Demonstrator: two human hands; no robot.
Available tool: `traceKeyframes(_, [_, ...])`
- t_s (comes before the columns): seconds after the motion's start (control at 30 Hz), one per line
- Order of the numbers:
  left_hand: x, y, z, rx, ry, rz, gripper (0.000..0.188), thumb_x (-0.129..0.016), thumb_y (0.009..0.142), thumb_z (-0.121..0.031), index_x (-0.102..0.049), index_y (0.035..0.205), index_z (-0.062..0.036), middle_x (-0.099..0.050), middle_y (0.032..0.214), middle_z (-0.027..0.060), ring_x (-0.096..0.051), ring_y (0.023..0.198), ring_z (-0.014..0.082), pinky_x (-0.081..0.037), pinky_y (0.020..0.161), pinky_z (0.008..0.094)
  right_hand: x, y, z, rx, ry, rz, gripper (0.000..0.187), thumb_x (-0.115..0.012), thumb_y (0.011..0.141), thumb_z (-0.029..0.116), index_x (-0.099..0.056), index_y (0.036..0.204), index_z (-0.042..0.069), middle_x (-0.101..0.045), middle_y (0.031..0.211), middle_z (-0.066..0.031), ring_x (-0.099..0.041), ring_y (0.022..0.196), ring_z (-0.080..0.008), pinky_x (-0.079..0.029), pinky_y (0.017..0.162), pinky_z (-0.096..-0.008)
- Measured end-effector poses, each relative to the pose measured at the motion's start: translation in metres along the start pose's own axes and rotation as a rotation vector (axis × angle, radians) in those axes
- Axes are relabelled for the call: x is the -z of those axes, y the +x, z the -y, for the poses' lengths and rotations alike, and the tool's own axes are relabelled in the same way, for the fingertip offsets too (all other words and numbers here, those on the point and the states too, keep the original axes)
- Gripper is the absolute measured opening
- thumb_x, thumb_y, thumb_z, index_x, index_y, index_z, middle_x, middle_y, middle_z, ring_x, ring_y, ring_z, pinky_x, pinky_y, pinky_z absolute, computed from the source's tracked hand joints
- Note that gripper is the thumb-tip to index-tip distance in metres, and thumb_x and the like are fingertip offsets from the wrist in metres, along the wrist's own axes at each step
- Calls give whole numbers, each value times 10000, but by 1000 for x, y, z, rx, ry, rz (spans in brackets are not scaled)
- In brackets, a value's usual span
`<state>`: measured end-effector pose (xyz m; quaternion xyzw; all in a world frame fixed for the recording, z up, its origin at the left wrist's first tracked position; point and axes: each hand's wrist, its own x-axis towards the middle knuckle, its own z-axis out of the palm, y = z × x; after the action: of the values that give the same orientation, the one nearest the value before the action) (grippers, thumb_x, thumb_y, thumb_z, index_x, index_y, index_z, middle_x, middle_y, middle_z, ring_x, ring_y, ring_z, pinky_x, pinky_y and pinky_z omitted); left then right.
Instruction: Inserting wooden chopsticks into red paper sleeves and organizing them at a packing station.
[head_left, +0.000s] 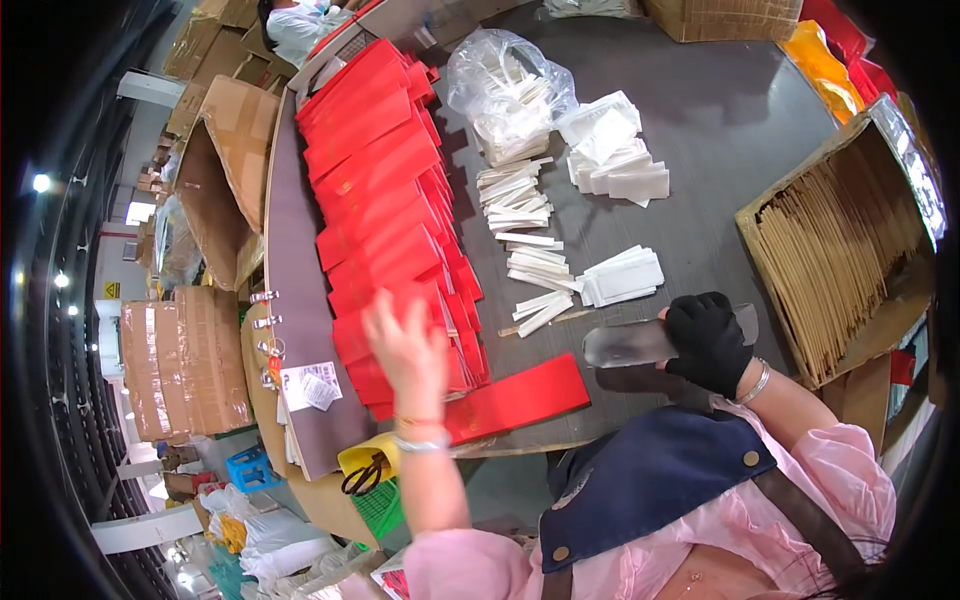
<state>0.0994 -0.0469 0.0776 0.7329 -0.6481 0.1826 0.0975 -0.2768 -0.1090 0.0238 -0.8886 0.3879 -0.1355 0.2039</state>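
My bare left hand (pixel 408 345) is over the near end of a long overlapping row of red paper sleeves (pixel 380 180). Its fingers look spread and are slightly smeared by motion; nothing shows in them. One red sleeve (pixel 530 398) lies apart at the table's near edge, partly behind my left wrist. My right hand (pixel 708 342), in a black fingerless glove, is closed around a clear, flat plastic piece (pixel 625 343), which sticks out on both sides of the fist. Beyond it lie white folded slips (pixel 622 276) and narrow white strips (pixel 540 262).
A clear plastic bag of white strips (pixel 510 95) and white packets (pixel 618 165) sit farther back. An open carton of brown cardboard pieces (pixel 840 235) stands at the right. Black-handled scissors (pixel 366 473) rest in a yellow holder at the near left edge.
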Motion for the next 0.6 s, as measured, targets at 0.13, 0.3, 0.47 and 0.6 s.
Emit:
traceKeyframes(0.13, [-40,-88,-104,204,-429,252,649,-837,674,-349,-620,1202,-40,-525,1297,189,-459,1226,405,-349,1055,518,3,1,2,-3,-21,16,597,-858,554,329,-600,1038,94,-594,1030,-93,-577,966,-305,-390,934,-440])
traceKeyframes(0.3, [-61,-120,-126,467,-560,374,893,-820,694,-448,-453,1386,-19,-359,1475,195,-241,1405,416,-129,1136,608,5,3,8,35,-64,131,613,-846,573,336,-609,1083,91,-595,1056,-90,-579,1010,-293,-371,986,-452])
traceKeyframes(0.47, [-63,-119,-126,471,-594,392,941,-823,684,-452,-418,1413,-15,-343,1489,194,-226,1419,407,-104,1140,617,1,3,11,36,-111,221,627,-845,579,340,-613,1106,91,-601,1073,-88,-579,1026,-286,-366,1002,-461])
traceKeyframes(0.6, [-59,-117,-129,479,-568,396,955,-825,679,-440,-403,1422,-13,-362,1486,194,-239,1419,399,-96,1145,602,2,3,12,28,-125,232,628,-841,583,352,-617,1109,90,-604,1074,-89,-580,1026,-282,-370,997,-461])
